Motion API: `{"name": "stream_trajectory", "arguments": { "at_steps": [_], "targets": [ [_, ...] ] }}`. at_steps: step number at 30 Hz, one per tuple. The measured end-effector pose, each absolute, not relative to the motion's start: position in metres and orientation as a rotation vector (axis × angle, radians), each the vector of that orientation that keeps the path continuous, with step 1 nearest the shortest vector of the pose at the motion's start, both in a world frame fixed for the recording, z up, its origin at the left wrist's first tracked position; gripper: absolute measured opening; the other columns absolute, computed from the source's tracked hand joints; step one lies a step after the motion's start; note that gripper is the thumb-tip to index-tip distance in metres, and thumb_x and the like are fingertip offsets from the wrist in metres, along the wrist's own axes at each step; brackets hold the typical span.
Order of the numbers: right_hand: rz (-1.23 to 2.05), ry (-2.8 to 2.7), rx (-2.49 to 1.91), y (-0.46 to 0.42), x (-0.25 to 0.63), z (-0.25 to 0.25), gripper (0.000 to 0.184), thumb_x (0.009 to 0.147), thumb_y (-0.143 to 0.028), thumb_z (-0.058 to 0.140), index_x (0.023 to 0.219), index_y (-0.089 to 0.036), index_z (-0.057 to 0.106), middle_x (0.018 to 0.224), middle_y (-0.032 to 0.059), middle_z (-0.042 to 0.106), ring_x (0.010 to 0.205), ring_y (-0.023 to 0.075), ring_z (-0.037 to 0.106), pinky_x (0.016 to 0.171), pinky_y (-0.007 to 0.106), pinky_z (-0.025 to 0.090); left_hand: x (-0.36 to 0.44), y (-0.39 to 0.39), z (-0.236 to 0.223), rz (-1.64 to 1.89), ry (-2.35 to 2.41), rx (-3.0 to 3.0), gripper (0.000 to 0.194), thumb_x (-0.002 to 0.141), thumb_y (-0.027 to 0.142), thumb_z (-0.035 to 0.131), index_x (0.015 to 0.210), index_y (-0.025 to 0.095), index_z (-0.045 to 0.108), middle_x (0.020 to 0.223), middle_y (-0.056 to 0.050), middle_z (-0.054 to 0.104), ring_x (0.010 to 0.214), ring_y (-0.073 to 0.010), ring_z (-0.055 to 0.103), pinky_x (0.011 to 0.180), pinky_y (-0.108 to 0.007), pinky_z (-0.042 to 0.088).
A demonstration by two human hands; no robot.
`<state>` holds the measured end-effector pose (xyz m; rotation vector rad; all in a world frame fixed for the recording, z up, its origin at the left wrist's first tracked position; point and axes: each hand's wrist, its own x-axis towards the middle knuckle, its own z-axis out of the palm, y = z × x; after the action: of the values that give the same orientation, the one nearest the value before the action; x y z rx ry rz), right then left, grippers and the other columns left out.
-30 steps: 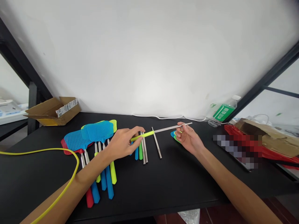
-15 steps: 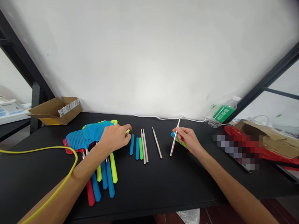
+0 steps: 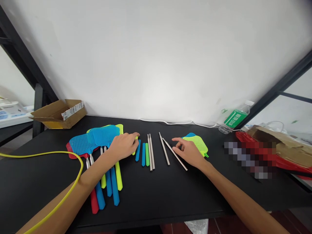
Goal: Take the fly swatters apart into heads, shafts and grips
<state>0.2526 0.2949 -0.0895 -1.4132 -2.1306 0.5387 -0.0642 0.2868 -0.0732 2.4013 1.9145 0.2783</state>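
Across the black worktop (image 3: 170, 195), fly swatters (image 3: 102, 136) lie heaped at the left. The left hand (image 3: 123, 146) grips narrowly on a lime-green plastic handle (image 3: 134, 146) (only its end shows), near loose blue handles (image 3: 137, 150). Past upright steel rods (image 3: 151, 152), the right hand (image 3: 188, 152), grip wide, sits beside a slanted steel rod (image 3: 175, 154) and a lime swatter head (image 3: 196, 144).
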Motion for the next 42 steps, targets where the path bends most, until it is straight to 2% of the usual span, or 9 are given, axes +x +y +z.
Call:
{"name": "stream_trajectory", "arguments": {
  "at_steps": [3, 8, 17, 25, 33, 35, 37, 39, 42],
  "targets": [
    [0.489, -2.182, -1.401, 0.295, 0.252, -0.09, 0.03, 0.093, -0.034, 0.058, 0.12, -0.024, 0.068, 0.076, -0.0005, 0.068, 0.062, 0.0168, 0.056, 0.064, 0.032, 0.042, -0.063, 0.287, -0.073, 0.305, 1.922, 2.38, 0.045, 0.099, 0.037, 0.033, 0.123, 0.019, 0.067, 0.079, -0.009, 0.073, 0.07, -0.0238, 0.068, 0.054, -0.027, 0.036],
    [0.629, -2.285, -1.297, 0.289, 0.256, -0.083, 0.038, 0.094, -0.043, 0.061, 0.127, -0.025, 0.065, 0.068, -0.0028, 0.065, 0.057, 0.0151, 0.053, 0.06, 0.03, 0.039, -0.064, 0.289, -0.073, 0.333, 1.91, 2.342, 0.049, 0.099, 0.039, 0.032, 0.13, 0.018, 0.064, 0.077, -0.008, 0.073, 0.073, -0.0251, 0.069, 0.055, -0.028, 0.038],
    [0.746, -2.441, -1.121, 0.285, 0.257, -0.077, 0.049, 0.092, -0.029, 0.062, 0.14, -0.027, 0.055, 0.067, -0.0059, 0.064, 0.054, 0.0119, 0.05, 0.058, 0.026, 0.038, -0.063, 0.288, -0.072, 0.435, 1.838, 2.306, 0.039, 0.098, 0.04, 0.037, 0.104, 0.019, 0.07, 0.071, -0.006, 0.071, 0.064, -0.0221, 0.066, 0.051, -0.028, 0.035],
    [0.757, -2.449, -0.959, 0.278, 0.248, -0.078, 0.041, 0.092, -0.032, 0.063, 0.133, -0.026, 0.064, 0.083, -0.0013, 0.066, 0.054, 0.0098, 0.046, 0.06, 0.026, 0.042, -0.059, 0.285, -0.07, 0.567, 1.617, 2.356, 0.041, 0.099, 0.041, 0.038, 0.118, 0.02, 0.067, 0.047, 0.003, 0.052, 0.043, -0.0172, 0.052, 0.045, -0.028, 0.029],
    [0.824, -2.397, -0.817, 0.274, 0.245, -0.079, 0.034, 0.096, -0.028, 0.057, 0.129, -0.027, 0.066, 0.115, 0.007, 0.068, 0.072, 0.014, 0.058, 0.05, 0.024, 0.041, -0.056, 0.283, -0.068, 0.495, 1.641, 2.371, 0.044, 0.1, 0.043, 0.036, 0.123, 0.021, 0.067, 0.053, 0.001, 0.059, 0.051, -0.02, 0.059, 0.054, -0.029, 0.038],
    [0.723, -2.423, -0.805, 0.272, 0.244, -0.078, 0.037, 0.095, -0.028, 0.058, 0.131, -0.028, 0.065, 0.122, 0.0085, 0.067, 0.084, 0.0178, 0.063, 0.058, 0.026, 0.049, -0.056, 0.283, -0.07, 0.498, 1.638, 2.386, 0.043, 0.1, 0.043, 0.037, 0.121, 0.022, 0.069, 0.054, 0.001, 0.061, 0.055, -0.0206, 0.061, 0.06, -0.03, 0.043],
    [0.567, -2.478, -0.76, 0.267, 0.239, -0.078, 0.043, 0.093, -0.029, 0.062, 0.136, -0.029, 0.063, 0.132, 0.0095, 0.064, 0.106, 0.0239, 0.063, 0.082, 0.036, 0.056, -0.056, 0.283, -0.071, 0.497, 1.636, 2.401, 0.042, 0.1, 0.043, 0.037, 0.119, 0.023, 0.069, 0.055, 0.001, 0.062, 0.057, -0.0209, 0.063, 0.065, -0.031, 0.046],
    [0.424, -2.559, -0.702, 0.261, 0.233, -0.08, 0.054, 0.089, -0.036, 0.068, 0.142, -0.029, 0.059, 0.146, 0.0105, 0.056, 0.129, 0.0304, 0.054, 0.107, 0.048, 0.046, -0.056, 0.283, -0.073, 0.499, 1.631, 2.412, 0.042, 0.101, 0.043, 0.037, 0.119, 0.024, 0.069, 0.055, 0.001, 0.062, 0.058, -0.0211, 0.064, 0.067, -0.032, 0.046],
    [0.335, -2.696, -0.652, 0.255, 0.225, -0.085, 0.077, 0.082, -0.056, 0.075, 0.149, -0.027, 0.052, 0.161, 0.0122, 0.04, 0.147, 0.0372, 0.035, 0.119, 0.056, 0.033, -0.056, 0.283, -0.074, 0.505, 1.619, 2.416, 0.042, 0.101, 0.043, 0.036, 0.118, 0.024, 0.069, 0.056, 0.0, 0.063, 0.058, -0.0214, 0.064, 0.061, -0.03, 0.044]
  ]
}}
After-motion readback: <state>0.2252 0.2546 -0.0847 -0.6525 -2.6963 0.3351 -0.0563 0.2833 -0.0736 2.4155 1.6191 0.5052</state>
